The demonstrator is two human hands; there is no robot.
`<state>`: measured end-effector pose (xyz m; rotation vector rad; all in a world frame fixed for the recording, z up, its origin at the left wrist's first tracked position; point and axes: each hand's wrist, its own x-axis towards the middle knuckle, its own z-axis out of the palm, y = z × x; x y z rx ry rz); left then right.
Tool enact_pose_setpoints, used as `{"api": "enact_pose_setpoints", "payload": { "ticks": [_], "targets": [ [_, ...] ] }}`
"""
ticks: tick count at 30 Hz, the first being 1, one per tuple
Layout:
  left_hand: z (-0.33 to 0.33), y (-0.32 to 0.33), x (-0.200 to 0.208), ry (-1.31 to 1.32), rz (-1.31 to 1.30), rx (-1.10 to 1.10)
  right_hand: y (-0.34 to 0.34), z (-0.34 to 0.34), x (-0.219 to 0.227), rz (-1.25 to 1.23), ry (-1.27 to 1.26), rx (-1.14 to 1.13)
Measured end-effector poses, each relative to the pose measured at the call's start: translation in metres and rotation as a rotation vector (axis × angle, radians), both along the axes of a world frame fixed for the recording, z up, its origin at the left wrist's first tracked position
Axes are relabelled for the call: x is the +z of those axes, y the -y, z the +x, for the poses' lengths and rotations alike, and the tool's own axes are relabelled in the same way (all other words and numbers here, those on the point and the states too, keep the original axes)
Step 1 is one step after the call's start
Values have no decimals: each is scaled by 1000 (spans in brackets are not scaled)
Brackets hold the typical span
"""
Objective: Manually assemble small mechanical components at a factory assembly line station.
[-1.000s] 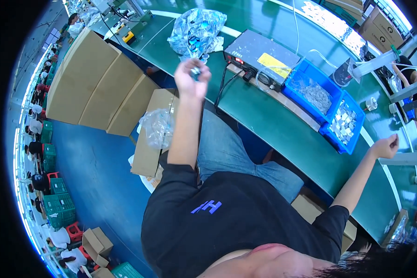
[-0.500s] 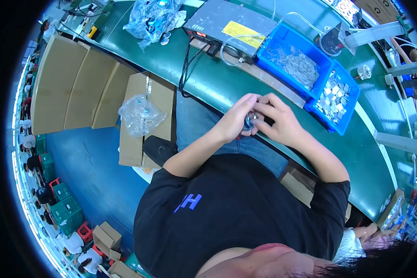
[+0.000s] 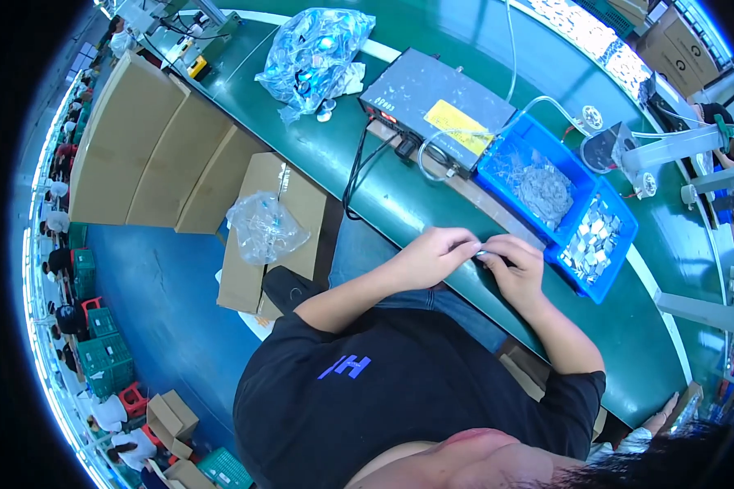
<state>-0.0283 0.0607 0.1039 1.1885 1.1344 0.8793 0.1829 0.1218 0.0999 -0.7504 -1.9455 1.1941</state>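
While both hands met over the near edge of the green bench (image 3: 432,204), I judged the work to be mid-step: one small part in hand, many loose ones waiting. Largest around me were the cardboard boxes (image 3: 147,155) at my left, then the grey control box (image 3: 436,110) with its black cables trailing toward me. Beyond it lay a clear plastic bag (image 3: 314,53) of parts, and a smaller bag (image 3: 265,228) on a carton beside my knee. Two blue bins (image 3: 497,155) sat just past my right hand, one of pale tangled pieces, one of small metal plates. My left hand (image 3: 432,257) was curled, fingertips pinching a small metal piece (image 3: 483,254); my right hand (image 3: 518,269) closed on its other end. Nothing blocked either bin.
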Motion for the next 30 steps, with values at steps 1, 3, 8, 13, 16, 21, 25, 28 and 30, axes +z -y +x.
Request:
{"api": "enact_pose_setpoints", "payload": {
  "ticks": [1, 3, 8, 13, 16, 21, 25, 28, 30],
  "targets": [
    [-2, 2, 1, -130, 77, -10, 0, 0, 1, 11, -16, 2],
    [1, 8, 3, -112, 118, 45, 1, 0, 2, -72, -26, -8],
    [4, 14, 2, -67, 199, 220, 5, -2, -2, -369, -87, -24],
    [8, 26, -4, -46, 125, 232, 3, -2, -8, -499, -168, -12],
    [7, 13, 2, 10, 182, 263, 0, -5, -6, -638, -271, -17],
    [11, 13, 2, -96, 219, 286, 1, -4, -10, -613, -248, -34],
    [14, 14, 4, -217, 259, 300, 6, -4, -13, -589, -240, -48],
    [16, 13, 3, -241, 263, 298, 6, -2, -13, -580, -236, -56],
    [13, 13, -2, -220, 233, 292, 6, -3, -14, -588, -238, -51]
  ]
}}
